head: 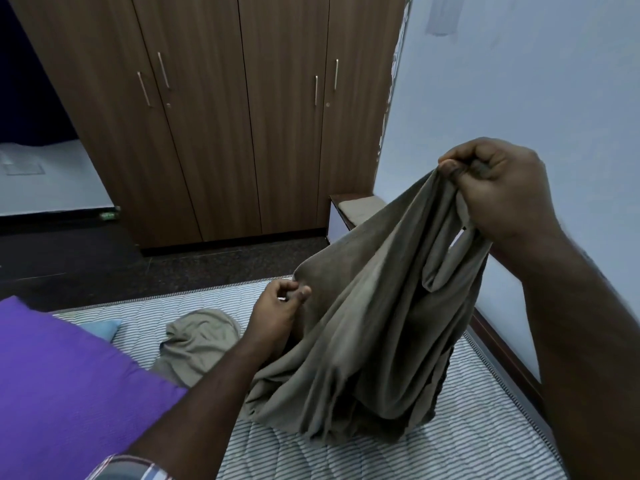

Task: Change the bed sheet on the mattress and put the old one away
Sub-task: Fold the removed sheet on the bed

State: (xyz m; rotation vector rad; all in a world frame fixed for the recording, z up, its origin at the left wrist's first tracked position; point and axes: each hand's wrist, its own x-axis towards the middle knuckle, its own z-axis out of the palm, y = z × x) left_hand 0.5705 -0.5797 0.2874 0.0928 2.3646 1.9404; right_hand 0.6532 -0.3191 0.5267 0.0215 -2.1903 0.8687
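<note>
The bare striped mattress [381,452] fills the near part of the room, with a purple pillow [62,375] at its left. The grey-brown sheet [363,341] hangs bunched above the mattress. The left hand [277,306] pinches an edge low down; the right hand [502,192] grips a gathered corner higher. I think it is best to find two neighbouring corners and spread the arms, so the cloth opens flat. Behind stands the wardrobe [225,116].

Dim bluish light, soft focus, warped edges
</note>
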